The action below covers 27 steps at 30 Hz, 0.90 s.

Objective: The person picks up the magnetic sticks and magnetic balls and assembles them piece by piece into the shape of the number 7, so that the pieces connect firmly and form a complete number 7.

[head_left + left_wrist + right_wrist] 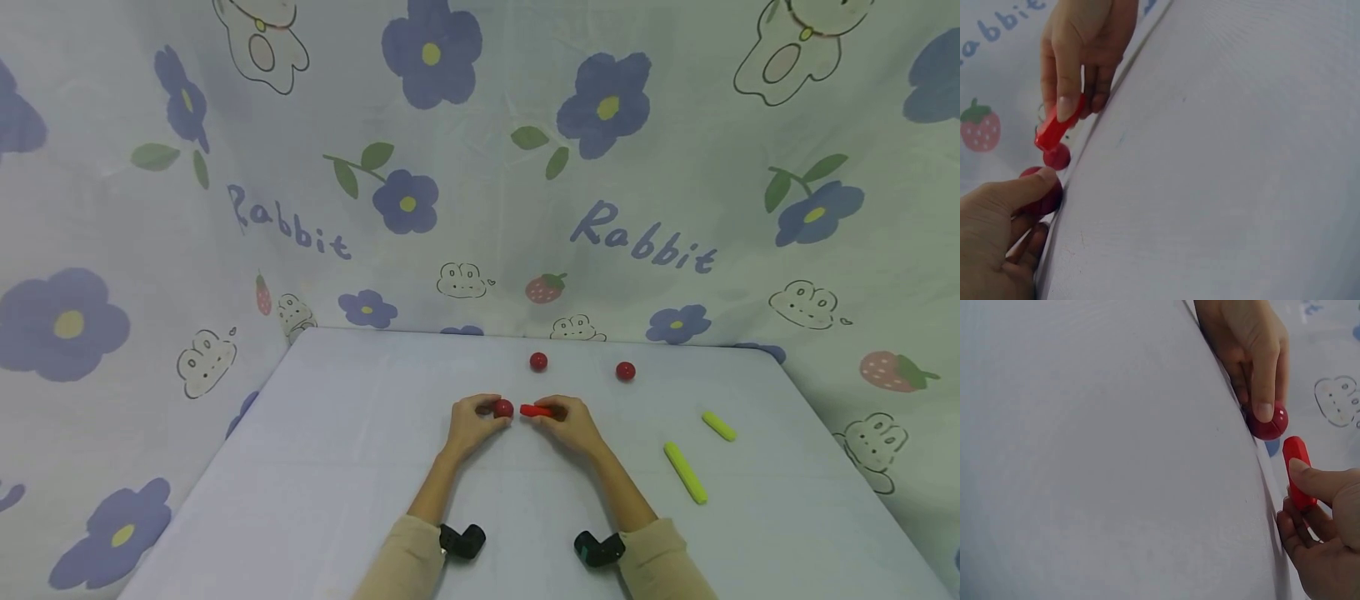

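Note:
My left hand [471, 427] pinches a dark red ball [505, 407] between thumb and fingertips, over the middle of the white table. Facing it, my right hand [574, 425] holds a short bright red stick [534, 410] by thumb and fingers, its free end pointing left toward the ball. A small gap separates the stick from the ball. In the right wrist view the held ball [1270, 423] is shiny with a thin line across it, and the red stick [1298, 469] has flat sides.
Two more dark red balls, one near the back middle [538, 362] and another farther right [626, 372], sit on the table [322, 450]. To the right lie a longer yellow-green stick [686, 472] and a shorter yellow-green stick [718, 426]. Printed cloth [480, 167] hangs behind.

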{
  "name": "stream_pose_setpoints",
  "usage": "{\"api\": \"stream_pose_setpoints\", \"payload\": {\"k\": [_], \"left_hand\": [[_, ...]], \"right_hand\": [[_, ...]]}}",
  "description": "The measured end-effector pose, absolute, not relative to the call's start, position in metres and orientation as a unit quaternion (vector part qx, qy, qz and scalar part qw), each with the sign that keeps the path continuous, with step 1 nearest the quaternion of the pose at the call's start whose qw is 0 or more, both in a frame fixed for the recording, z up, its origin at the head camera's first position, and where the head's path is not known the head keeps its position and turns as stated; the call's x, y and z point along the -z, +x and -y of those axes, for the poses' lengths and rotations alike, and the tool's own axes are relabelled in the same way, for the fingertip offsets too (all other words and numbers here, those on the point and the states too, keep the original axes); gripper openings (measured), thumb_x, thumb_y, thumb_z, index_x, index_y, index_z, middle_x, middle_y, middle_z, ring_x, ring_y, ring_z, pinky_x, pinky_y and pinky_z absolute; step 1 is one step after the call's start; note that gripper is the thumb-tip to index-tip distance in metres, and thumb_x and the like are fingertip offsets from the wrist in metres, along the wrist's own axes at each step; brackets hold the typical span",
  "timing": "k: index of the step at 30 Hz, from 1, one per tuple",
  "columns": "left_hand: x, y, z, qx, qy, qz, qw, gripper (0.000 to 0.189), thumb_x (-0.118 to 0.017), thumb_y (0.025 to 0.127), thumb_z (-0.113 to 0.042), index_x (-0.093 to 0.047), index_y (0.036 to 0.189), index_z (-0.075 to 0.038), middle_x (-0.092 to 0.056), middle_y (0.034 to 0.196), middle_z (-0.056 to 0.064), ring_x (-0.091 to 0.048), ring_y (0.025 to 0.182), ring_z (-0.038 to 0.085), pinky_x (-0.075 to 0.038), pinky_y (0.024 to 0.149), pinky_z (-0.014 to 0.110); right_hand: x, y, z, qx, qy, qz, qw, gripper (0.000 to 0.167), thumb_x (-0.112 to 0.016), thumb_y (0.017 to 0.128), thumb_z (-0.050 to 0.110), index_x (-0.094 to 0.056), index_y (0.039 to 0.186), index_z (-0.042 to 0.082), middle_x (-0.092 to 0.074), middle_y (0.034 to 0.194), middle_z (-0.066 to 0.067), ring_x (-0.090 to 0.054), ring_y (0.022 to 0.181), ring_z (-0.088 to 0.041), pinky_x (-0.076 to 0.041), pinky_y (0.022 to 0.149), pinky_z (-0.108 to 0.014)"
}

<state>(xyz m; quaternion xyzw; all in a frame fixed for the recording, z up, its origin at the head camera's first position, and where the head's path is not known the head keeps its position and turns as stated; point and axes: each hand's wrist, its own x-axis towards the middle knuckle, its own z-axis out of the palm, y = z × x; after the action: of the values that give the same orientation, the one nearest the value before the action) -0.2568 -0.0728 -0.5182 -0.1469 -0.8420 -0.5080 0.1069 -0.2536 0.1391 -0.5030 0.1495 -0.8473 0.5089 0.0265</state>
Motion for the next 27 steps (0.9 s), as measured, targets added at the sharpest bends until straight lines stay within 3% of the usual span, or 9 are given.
{"api": "stream_pose_setpoints", "payload": {"k": [12, 27], "left_hand": [[0.5212, -0.2561, 0.0718, 0.513, -0.144, 0.84, 0.102, 0.043, -0.079, 0.074, -0.017, -0.067, 0.11, 0.002, -0.069, 0.106, 0.013, -0.064, 0.095, 0.025, -0.051, 0.085, 0.041], [0.5228, -0.2555, 0.0708, 0.514, -0.139, 0.84, 0.103, 0.043, -0.08, 0.073, -0.017, -0.067, 0.11, 0.001, -0.069, 0.107, 0.013, -0.063, 0.096, 0.026, -0.05, 0.087, 0.042]], "right_hand": [[0.5027, -0.2532, -0.1373, -0.489, 0.141, 0.861, 0.015, 0.024, -0.073, 0.079, 0.006, -0.07, 0.103, 0.004, -0.068, 0.1, -0.008, -0.058, 0.084, -0.018, -0.052, 0.08, -0.031], [0.5063, -0.2549, -0.1345, -0.482, 0.147, 0.864, 0.02, 0.024, -0.074, 0.078, 0.006, -0.07, 0.102, 0.003, -0.068, 0.099, -0.007, -0.057, 0.082, -0.017, -0.05, 0.075, -0.026]]}}
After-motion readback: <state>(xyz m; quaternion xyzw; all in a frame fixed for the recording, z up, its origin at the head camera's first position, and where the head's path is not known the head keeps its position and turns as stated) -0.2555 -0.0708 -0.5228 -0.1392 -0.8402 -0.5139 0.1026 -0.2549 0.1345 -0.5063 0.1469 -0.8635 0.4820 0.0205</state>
